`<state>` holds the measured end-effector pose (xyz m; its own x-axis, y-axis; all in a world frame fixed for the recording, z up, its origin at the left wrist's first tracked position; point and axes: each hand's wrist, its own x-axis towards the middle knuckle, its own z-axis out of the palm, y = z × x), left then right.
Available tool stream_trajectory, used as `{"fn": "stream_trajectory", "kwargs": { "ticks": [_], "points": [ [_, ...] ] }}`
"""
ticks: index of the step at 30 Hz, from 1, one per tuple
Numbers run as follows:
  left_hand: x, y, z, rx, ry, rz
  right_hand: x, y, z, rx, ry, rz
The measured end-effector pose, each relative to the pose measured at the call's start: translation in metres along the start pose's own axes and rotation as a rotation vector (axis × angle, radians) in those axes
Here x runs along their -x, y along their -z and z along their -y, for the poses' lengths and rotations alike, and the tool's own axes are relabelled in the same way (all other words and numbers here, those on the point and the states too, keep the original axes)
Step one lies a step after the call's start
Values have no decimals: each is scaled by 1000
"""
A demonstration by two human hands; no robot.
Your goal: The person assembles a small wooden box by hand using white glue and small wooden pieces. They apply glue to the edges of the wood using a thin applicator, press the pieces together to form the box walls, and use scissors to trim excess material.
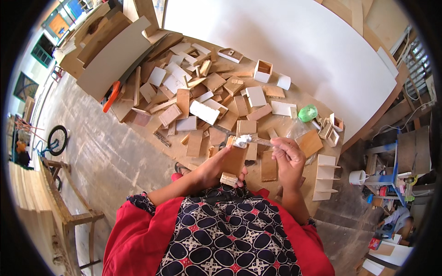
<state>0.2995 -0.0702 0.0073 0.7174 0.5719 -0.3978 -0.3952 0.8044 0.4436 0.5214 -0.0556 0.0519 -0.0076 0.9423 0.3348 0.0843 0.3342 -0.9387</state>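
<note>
Left hand point(209, 172): gripping wooden block point(234, 161) above tan work surface point(248, 66) | right hand point(290, 157): pinching flat stick point(262, 141), white paste point(242, 140) at block's far end | surface: heaped wood offcuts point(205, 112), green plastic container point(307, 112) | behind: white panel point(299, 50) | room: concrete floor point(99, 122), bicycle point(57, 140) left

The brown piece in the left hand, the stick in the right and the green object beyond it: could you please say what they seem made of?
Brown piece: probably wood or wood board, matt, with a rough pale end. Stick: likely bare wood, dull and brownish. Green object: likely plastic, since it looks shiny and translucent.
</note>
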Motion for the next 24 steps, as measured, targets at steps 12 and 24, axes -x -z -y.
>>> {"fn": "stream_trajectory", "kwargs": {
  "ticks": [12,24],
  "points": [
    [0,13,5,113,25,-61,22,0,12,-116,-169,290],
    [0,15,6,172,29,-43,24,-5,20,270,240,325]
  ]
}}
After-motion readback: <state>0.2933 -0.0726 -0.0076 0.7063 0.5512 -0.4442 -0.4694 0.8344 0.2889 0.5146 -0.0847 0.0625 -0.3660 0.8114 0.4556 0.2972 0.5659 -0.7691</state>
